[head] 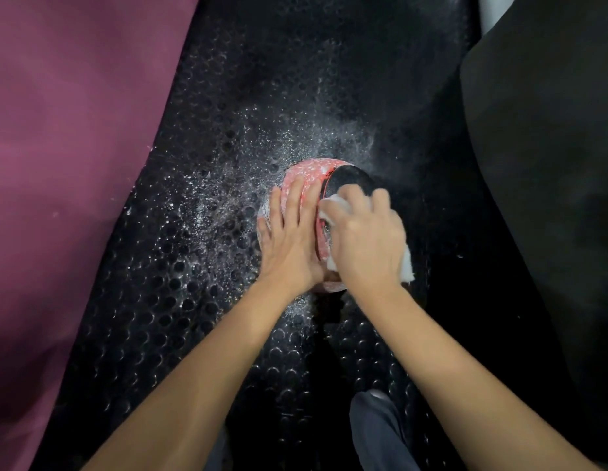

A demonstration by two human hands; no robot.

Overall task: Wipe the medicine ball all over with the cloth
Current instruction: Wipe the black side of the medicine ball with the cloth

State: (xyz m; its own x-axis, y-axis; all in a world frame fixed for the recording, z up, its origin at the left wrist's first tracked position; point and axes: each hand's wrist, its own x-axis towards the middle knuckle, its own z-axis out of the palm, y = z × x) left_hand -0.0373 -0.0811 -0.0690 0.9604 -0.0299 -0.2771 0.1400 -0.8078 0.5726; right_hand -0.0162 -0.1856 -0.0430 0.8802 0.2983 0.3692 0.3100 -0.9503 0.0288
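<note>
Both forearms (pixel 207 379) are bare with no sleeves showing, and a knee (pixel 377 433) wears dark grey-blue trousers

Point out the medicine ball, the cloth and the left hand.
medicine ball (pixel 311 171): head view, on its speckled red top.
cloth (pixel 407 266): head view, on the white end below the right hand.
left hand (pixel 289 239): head view, on its back.
</note>
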